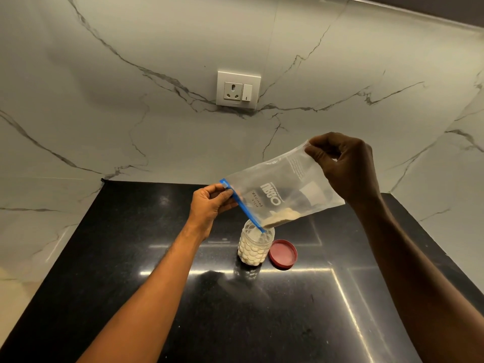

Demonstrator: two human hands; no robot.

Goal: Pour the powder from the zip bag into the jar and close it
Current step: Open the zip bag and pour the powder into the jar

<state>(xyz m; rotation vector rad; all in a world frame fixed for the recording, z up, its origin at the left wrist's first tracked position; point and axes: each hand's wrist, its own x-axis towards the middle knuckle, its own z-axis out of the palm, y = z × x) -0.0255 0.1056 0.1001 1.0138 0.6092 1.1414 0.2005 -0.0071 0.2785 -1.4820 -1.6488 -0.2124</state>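
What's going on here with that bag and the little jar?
A person is tipping powder out of a clear zip bag into an open jar on a black counter. The left hand pinches the bag's blue zip end over the jar mouth, and the right hand lifts its bottom corner. A little powder remains. The red lid lies beside the jar.

Your right hand covers the bag's bottom corner. The bag's small print is too fine for you to read. Its blue zip hides part of the jar's mouth. Both your forearms are cut by the bottom edge.
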